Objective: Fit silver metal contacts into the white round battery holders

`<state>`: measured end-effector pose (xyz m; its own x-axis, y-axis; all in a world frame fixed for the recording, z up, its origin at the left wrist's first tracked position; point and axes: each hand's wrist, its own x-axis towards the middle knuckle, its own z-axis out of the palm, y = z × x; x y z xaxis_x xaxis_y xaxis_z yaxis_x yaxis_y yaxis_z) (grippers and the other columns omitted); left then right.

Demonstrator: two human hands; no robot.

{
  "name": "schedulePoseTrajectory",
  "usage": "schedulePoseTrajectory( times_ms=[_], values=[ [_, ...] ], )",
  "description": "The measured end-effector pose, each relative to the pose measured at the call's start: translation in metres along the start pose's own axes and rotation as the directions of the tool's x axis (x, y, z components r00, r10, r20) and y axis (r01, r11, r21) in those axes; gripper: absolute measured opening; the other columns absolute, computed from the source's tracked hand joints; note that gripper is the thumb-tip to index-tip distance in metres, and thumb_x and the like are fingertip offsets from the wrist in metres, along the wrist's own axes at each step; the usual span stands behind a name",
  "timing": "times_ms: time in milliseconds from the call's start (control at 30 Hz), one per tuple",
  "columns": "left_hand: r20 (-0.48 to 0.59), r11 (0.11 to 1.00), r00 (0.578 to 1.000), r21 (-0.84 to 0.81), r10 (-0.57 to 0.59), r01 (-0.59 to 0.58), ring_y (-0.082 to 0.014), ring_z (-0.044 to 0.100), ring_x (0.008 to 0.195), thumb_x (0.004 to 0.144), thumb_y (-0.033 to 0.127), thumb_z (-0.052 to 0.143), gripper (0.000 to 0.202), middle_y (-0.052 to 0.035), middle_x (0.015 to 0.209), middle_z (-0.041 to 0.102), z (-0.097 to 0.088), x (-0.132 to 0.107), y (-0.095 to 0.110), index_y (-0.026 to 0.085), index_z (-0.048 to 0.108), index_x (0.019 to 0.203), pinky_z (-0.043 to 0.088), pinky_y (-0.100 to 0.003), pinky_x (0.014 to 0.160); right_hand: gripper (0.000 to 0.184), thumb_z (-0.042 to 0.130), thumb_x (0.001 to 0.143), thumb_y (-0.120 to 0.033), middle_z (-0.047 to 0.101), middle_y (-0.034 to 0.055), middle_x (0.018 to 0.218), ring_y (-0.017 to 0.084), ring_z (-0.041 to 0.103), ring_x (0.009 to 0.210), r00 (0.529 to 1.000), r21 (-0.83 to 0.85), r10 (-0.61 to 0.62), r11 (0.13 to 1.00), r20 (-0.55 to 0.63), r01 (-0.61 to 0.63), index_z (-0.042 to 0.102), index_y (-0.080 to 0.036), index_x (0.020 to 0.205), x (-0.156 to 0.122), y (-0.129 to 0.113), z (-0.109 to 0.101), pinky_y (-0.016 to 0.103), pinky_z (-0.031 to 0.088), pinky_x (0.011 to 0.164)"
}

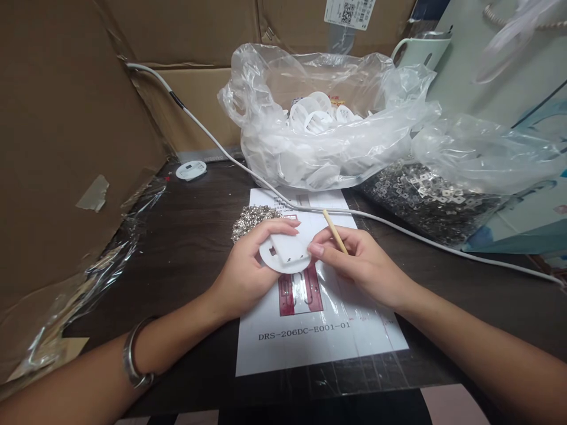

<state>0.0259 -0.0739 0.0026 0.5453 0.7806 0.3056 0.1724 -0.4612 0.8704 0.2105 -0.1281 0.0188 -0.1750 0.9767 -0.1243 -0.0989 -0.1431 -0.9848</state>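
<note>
Left hand (243,271) grips 1 white disc (290,252). Right hand (361,260) holds 1 stick (334,231), its fingertips at the disc's right edge; whether they also pinch a small part cannot be told. Disc is held above the printed sheet (266,360), beside the metal pile (252,221). 2 plastic bags (349,153) stand behind.

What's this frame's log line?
left hand: holds white disc | right hand: holds tan stick, at disc's edge | metal pieces: heaped nearby
</note>
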Motion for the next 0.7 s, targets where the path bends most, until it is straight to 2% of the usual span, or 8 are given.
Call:
schedulePoseTrajectory(
  times_ms=[100, 200, 367, 433, 500, 600, 633, 700],
  values=[
    [0.02, 1.0, 1.0, 0.007, -0.001, 0.001, -0.0245, 0.048, 0.125, 0.075, 0.024, 0.074, 0.036, -0.0077, 0.13, 0.055, 0.0, 0.0, 0.002, 0.023, 0.058, 0.107, 0.038, -0.044, 0.106, 0.021, 0.076, 0.072, -0.028, 0.062, 0.0002, 0.075, 0.009, 0.058, 0.066, 0.999, 0.019, 0.014, 1.0, -0.044, -0.013, 0.063, -0.014, 0.081, 0.002, -0.002, -0.001, 0.021, 0.046, 0.062],
    [0.024, 1.0, 1.0, -0.022, -0.014, 0.014, -0.0269, 0.036, 0.135, 0.069, 0.026, 0.08, 0.055, -0.0068, 0.141, 0.044, 0.0, -0.002, 0.002, 0.026, 0.053, 0.117, 0.03, -0.047, 0.112, 0.026, 0.081, 0.066, -0.026, 0.06, -0.0013, 0.073, 0.006, 0.054, 0.059, 0.995, 0.075, 0.066, 0.995, -0.077, -0.06, 0.061, -0.014, 0.078, 0.002, -0.004, -0.001, 0.02, 0.042, 0.053],
    [0.06, 0.964, 0.995, -0.246, -0.086, 0.098, -0.0262, 0.038, 0.133, 0.067, 0.023, 0.081, 0.071, -0.0069, 0.146, 0.037, 0.002, -0.004, 0.001, 0.027, 0.043, 0.127, 0.035, -0.043, 0.111, 0.03, 0.082, 0.064, -0.027, 0.057, -0.0032, 0.066, 0.002, 0.041, 0.045, 0.991, 0.102, 0.07, 0.993, -0.11, -0.059, 0.057, -0.014, 0.071, 0.002, -0.004, 0.003, 0.019, 0.027, 0.039],
    [0.078, 0.946, 0.991, -0.299, -0.108, 0.127, -0.0257, 0.039, 0.132, 0.069, 0.021, 0.079, 0.069, -0.007, 0.146, 0.036, 0.003, -0.005, 0.001, 0.027, 0.042, 0.127, 0.038, -0.041, 0.108, 0.031, 0.082, 0.065, -0.028, 0.053, -0.0055, 0.059, 0.002, 0.037, 0.041, 0.993, 0.105, 0.064, 0.993, -0.099, -0.054, 0.055, -0.015, 0.072, 0.002, -0.002, 0.004, 0.018, 0.025, 0.037],
    [0.074, 0.921, 0.987, -0.356, -0.145, 0.162, -0.0245, 0.048, 0.125, 0.072, 0.019, 0.076, 0.064, -0.0082, 0.139, 0.043, 0.004, -0.005, 0.002, 0.026, 0.042, 0.125, 0.045, -0.039, 0.101, 0.03, 0.08, 0.067, -0.028, 0.051, -0.007, 0.055, 0.002, 0.035, 0.038, 0.996, 0.088, 0.053, 0.995, -0.074, -0.046, 0.053, -0.016, 0.073, 0.001, -0.002, 0.002, 0.018, 0.024, 0.037],
    [0.048, 0.877, 0.975, -0.429, -0.216, 0.215, -0.0214, 0.062, 0.103, 0.071, 0.017, 0.076, 0.059, -0.0071, 0.115, 0.059, 0.005, -0.003, 0.002, 0.023, 0.042, 0.12, 0.054, -0.035, 0.087, 0.021, 0.076, 0.071, -0.024, 0.055, -0.0051, 0.06, 0.003, 0.038, 0.04, 0.999, -0.072, 0.039, 0.997, -0.024, -0.041, 0.057, -0.017, 0.078, -0.002, -0.007, -0.008, 0.018, 0.026, 0.038],
    [0.026, 0.873, 0.973, -0.435, -0.231, 0.219, -0.0206, 0.064, 0.098, 0.07, 0.017, 0.077, 0.058, -0.0055, 0.107, 0.061, 0.005, -0.002, 0.002, 0.023, 0.043, 0.118, 0.055, -0.034, 0.084, 0.016, 0.073, 0.073, -0.023, 0.056, -0.004, 0.062, 0.004, 0.04, 0.042, 0.999, -0.177, 0.051, 0.983, 0.008, -0.048, 0.059, -0.017, 0.079, -0.004, -0.01, -0.013, 0.018, 0.028, 0.039],
    [-0.03, 0.882, 0.971, -0.426, -0.235, 0.201, -0.0197, 0.064, 0.092, 0.069, 0.018, 0.077, 0.056, -0.0035, 0.097, 0.062, 0.004, 0.0, 0.003, 0.021, 0.046, 0.115, 0.055, -0.033, 0.082, 0.007, 0.068, 0.077, -0.023, 0.057, -0.0023, 0.063, 0.005, 0.043, 0.045, 0.986, -0.433, 0.122, 0.899, 0.117, -0.06, 0.064, -0.016, 0.078, -0.007, -0.016, -0.022, 0.018, 0.029, 0.04]
  ],
)
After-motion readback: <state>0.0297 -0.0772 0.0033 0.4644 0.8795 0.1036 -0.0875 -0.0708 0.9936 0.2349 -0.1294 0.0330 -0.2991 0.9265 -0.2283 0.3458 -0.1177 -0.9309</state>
